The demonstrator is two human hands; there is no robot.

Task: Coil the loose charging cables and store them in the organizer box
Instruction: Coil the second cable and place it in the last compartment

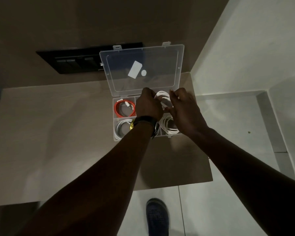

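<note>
From the left, I see my left hand (pixel 148 104) and right hand (pixel 184 108) pinch-closed on the white cable coil (pixel 163 97), held between them. It lies flat over the organizer box (pixel 115 132)'s far-right compartment, directly below my fingers.

Beige counter (pixel 58 133) under clear organizer box (pixel 115 133)

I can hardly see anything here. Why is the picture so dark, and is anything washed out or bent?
Head view: dim room light, both forearms nearly black; the white cable between the left hand and right hand is the brightest spot; soft glare on the box lid; wide lens slants the wall edges.
</note>
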